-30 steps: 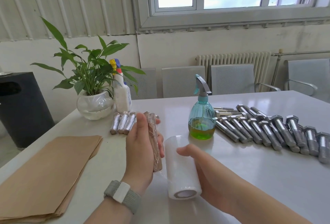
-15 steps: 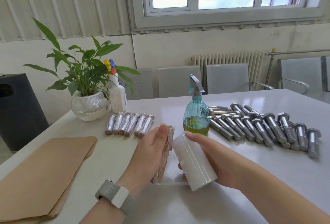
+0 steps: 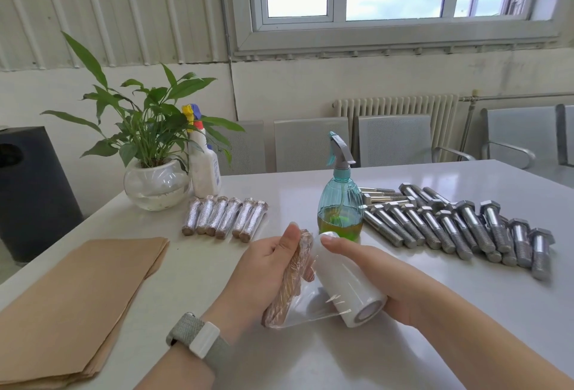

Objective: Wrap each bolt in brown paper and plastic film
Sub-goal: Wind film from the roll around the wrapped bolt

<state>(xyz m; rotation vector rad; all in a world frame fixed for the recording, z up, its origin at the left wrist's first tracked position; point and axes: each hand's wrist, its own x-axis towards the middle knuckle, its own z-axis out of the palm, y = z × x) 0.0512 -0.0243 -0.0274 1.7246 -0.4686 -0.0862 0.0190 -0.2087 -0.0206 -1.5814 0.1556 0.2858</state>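
- Looking down through the head view, your left hand (image 3: 264,268) curls around a paper-wrapped bolt (image 3: 290,277), thumb laid along its upper end and fingers tucked behind it, holding it tilted above the table (image 3: 403,343).
- Your right hand (image 3: 388,284) cradles the roll of plastic film (image 3: 348,281) from beneath, with the forefinger stretched straight along the top of the roll and its tip at the far end.
- A clear sheet of film (image 3: 310,305) stretches from the roll to the lower part of the bolt, so the roll sits just beside the bolt, touching it near the top.
- Six finished wrapped bolts (image 3: 225,217) lie side by side on the table, beyond your left hand and in front of the potted plant (image 3: 149,147).
- A stack of brown paper (image 3: 80,302) lies flat at the table's left edge.
- Bare steel bolts (image 3: 459,228) are spread in rows on the right side, well apart from your hands.
- A teal spray bottle (image 3: 340,203) with yellow-green liquid stands between the wrapped and bare bolts, just beyond the roll.
- A white spray bottle (image 3: 203,166) stands beside the plant.
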